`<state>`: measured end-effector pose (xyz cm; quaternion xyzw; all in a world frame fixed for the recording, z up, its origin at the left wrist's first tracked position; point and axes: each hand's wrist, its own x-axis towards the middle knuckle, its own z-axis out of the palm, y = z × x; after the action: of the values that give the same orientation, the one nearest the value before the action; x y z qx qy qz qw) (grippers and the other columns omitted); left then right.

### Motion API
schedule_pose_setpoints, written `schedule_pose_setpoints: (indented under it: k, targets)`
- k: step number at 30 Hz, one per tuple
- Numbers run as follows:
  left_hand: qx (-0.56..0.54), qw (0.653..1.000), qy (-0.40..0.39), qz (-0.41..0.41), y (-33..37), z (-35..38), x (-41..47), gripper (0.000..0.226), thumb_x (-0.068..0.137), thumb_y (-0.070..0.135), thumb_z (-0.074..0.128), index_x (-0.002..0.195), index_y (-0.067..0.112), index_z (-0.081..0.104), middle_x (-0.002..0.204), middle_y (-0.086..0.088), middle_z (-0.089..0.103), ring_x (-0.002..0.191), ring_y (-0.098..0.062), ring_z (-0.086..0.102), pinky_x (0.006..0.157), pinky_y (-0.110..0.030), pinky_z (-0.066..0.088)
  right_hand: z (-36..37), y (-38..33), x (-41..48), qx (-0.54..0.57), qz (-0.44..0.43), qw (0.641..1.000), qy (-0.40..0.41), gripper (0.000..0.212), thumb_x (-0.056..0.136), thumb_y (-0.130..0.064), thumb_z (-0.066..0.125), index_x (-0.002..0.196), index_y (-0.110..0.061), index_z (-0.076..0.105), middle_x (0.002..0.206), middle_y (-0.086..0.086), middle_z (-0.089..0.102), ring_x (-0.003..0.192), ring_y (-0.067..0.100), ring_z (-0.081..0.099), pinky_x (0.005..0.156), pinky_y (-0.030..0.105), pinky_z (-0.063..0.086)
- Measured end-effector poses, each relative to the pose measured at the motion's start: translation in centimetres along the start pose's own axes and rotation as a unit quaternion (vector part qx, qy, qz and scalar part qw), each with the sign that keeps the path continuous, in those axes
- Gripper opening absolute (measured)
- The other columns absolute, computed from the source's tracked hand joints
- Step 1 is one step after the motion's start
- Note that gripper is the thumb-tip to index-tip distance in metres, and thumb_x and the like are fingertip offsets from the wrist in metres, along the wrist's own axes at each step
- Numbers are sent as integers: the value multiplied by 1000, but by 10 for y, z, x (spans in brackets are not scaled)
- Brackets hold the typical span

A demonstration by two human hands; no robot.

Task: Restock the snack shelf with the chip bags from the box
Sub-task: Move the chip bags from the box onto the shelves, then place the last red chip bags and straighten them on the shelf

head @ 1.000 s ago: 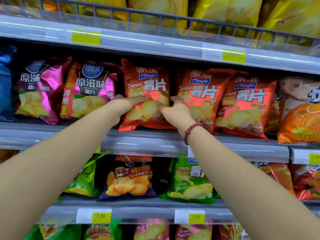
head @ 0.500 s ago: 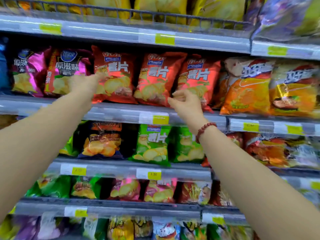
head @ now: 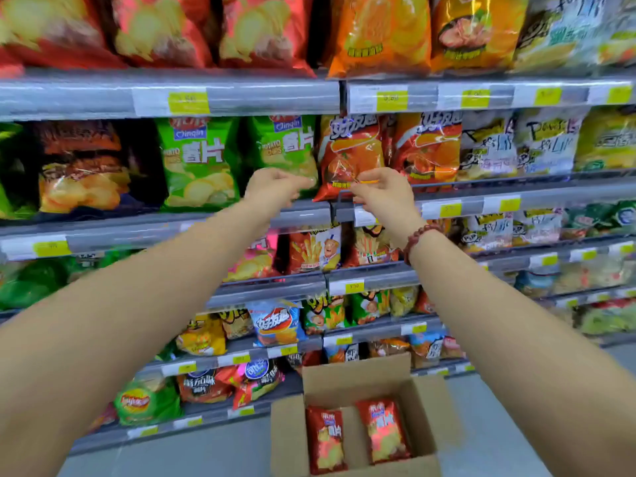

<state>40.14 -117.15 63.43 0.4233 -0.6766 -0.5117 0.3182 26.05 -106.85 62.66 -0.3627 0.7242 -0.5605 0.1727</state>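
The cardboard box [head: 358,373] at six o'clock is cut off along its near edge. Inside it are two glossy red chip bags [head: 325,438], side by side. The price labels [head: 188,102] are too blurred to read. The left hand [head: 275,187] is loosely curled and holds nothing. The right hand [head: 382,192] curls before an orange bag [head: 351,156]; I cannot tell whether it pinches it.

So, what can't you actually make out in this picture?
Head view only:
- Price labels: print blurred.
- Top-shelf red bags: names cut off by the upper edge.
- Box: whatever lies beneath its two red bags is hidden.
- Right hand: blurred fingertips; whether it pinches the orange bag is unclear.
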Motion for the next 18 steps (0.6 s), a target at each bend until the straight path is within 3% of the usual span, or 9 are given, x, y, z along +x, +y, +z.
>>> schedule_pose_setpoints:
  k: [3,6,8,10,13,15,18]
  targets:
    - [17,997,-57,-54,-42,44,-3,25,78,33,76,86,12,66,101,-11,69,103,-23,64,97,-40,51,-8,51,-7,4,73,997,7,15,88,-17,65,100,-15,58,108,14,67,101,29,66,87,38,55]
    - [29,990,-92,-102,-88,76,-5,25,80,32,74,78,12,60,104,-11,68,107,-25,63,100,-42,49,-16,106,-17,-18,121,992,11,16,87,-24,66,99,-15,61,123,12,62,108,29,63,93,41,53]
    - [42,984,-109,-135,-118,95,-9,29,82,31,73,80,7,58,94,-7,66,104,-24,63,98,-40,50,-22,144,-23,-24,156,987,1,15,89,-20,65,102,-13,61,126,13,60,109,27,61,94,40,52]
    - [61,978,-125,-157,-147,113,-12,26,84,31,72,80,10,56,83,-3,60,94,-20,62,93,-38,49,-31,178,-27,-31,194,980,-11,22,90,-17,63,110,-8,59,111,11,62,99,24,61,86,34,51]
    - [74,969,-140,-192,-186,140,-16,25,82,28,74,84,9,57,95,-4,64,102,-16,61,94,-37,48,-45,230,-29,-32,227,973,-25,10,88,-17,66,94,-14,59,101,9,61,100,27,62,93,41,51]
    - [85,964,-137,-211,-209,164,-21,25,83,27,73,83,9,55,91,-7,57,93,-17,57,84,-31,45,-56,272,-25,-24,250,967,-37,7,86,-9,66,88,-13,60,99,12,62,100,29,62,95,45,50]
    - [104,955,-100,-260,-244,195,-33,27,82,32,74,79,8,60,82,-7,59,88,-20,55,78,-30,43,-73,332,-23,-35,287,955,-62,15,86,-3,65,78,-15,59,87,12,63,80,23,61,80,36,53]
